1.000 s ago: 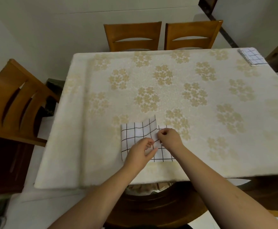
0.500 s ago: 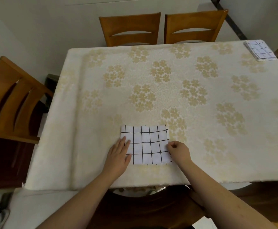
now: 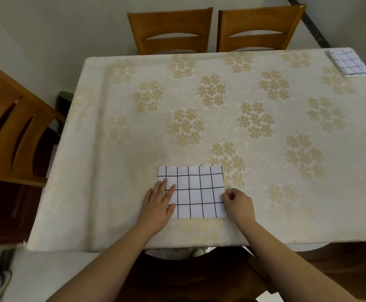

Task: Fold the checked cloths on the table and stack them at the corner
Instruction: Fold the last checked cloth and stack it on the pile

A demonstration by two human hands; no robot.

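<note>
Left hand (image 3: 157,202): fingers straight and slightly spread, lying flat on the left edge of the folded checked cloth (image 3: 196,192). Fingertips reach past the cloth's second row of squares; palm and heel sit on the tablecloth (image 3: 116,149) just left of the cloth. Nothing gripped, only pressing.

Right hand (image 3: 238,202): fingers curled in, thumb and forefinger closed together at the cloth's right edge, about halfway down its side. Looks like a pinch on the edge; the exact hold is hidden by the knuckles. Rest of the hand lies on the tablecloth just right of the cloth.

Cloth: white with a black grid, folded to a flat rectangle, square to the near table edge, lying between the two hands near the front middle of the table. Top edge shows a thin second layer peeking out.

Stack (image 3: 347,63): folded cloths of like pattern, blue-grey lines, at the far right corner of the table, well apart from the hands. Layer edges visible along its left side.

Tablecloth cream with pale gold flower clusters, draped over the front edge. Two wooden chairs (image 3: 214,29) behind the far side, one wooden chair (image 3: 14,127) at the left. Both forearms bare.
</note>
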